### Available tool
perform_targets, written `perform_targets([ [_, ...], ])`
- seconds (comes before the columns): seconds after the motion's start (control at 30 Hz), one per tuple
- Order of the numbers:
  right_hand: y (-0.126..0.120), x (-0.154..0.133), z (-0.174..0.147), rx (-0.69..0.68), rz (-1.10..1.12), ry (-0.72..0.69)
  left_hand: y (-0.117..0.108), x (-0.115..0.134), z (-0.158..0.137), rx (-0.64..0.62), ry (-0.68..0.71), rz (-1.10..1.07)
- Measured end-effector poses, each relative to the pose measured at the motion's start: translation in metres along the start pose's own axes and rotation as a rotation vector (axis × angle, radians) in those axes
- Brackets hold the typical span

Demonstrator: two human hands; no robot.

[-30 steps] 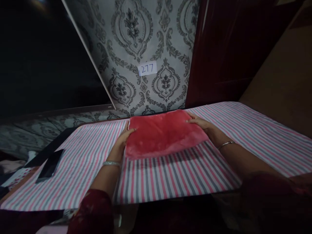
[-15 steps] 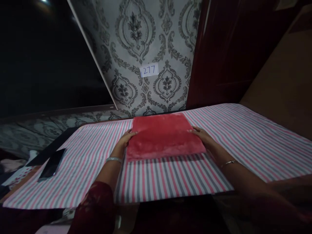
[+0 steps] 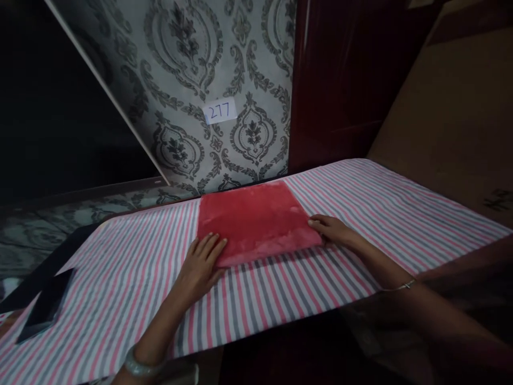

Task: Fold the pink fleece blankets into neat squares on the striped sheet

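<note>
A red, plush-looking folded cloth [image 3: 252, 216] lies flat on the striped cloth [image 3: 260, 299], near the wall side. My left hand [image 3: 200, 264] rests over its front left corner, fingers spread flat on top and the thumb by the front edge. At the right edge, my right hand [image 3: 331, 229] has its fingertips closed on the side of the red cloth; part of these fingers is hidden.
A dark phone [image 3: 47, 305] lies on the striped cloth at the left. A black screen [image 3: 72, 107] stands behind it. Patterned wallpaper carries a paper label [image 3: 220, 110] reading 277. At the right stands a cardboard box [image 3: 452, 117].
My left hand has slid from the left edge to the front left corner, fingers now spread on top. My right hand stays at the right edge. The view has turned and shifted.
</note>
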State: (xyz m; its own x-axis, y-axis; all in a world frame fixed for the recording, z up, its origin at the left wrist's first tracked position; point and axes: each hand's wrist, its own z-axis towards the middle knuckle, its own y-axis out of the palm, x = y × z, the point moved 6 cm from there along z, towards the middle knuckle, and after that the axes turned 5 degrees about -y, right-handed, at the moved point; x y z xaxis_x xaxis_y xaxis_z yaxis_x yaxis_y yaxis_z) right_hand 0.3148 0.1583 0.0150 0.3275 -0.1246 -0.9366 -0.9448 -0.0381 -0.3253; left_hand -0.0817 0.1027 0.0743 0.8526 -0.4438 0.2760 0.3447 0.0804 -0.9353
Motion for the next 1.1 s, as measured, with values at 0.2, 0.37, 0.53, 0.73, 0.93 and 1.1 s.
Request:
perform_targets([
  [0.2, 0.007, -0.005, -0.023, -0.078, 0.109, 0.037, 0.010, -0.010, 0.006, 0.013, 0.046, 0.128],
  [0.37, 0.015, -0.022, -0.021, -0.039, 0.271, 0.026, 0.010, -0.012, 0.005, 0.058, 0.064, 0.168],
  [0.53, 0.025, -0.066, 0.012, -0.007, 0.516, -0.098, -0.003, -0.011, 0.011, 0.181, 0.110, 0.262],
  [0.73, 0.012, -0.087, 0.028, 0.091, 0.400, -0.509, -0.009, -0.006, 0.003, 0.379, 0.191, 0.454],
  [0.93, 0.026, 0.002, 0.031, 0.130, 0.238, -0.214, 0.032, -0.014, -0.009, 0.183, 0.160, 0.515],
  [1.1, 0.022, 0.008, 0.031, 0.157, 0.129, -0.275, 0.031, -0.015, -0.012, 0.158, 0.140, 0.492],
])
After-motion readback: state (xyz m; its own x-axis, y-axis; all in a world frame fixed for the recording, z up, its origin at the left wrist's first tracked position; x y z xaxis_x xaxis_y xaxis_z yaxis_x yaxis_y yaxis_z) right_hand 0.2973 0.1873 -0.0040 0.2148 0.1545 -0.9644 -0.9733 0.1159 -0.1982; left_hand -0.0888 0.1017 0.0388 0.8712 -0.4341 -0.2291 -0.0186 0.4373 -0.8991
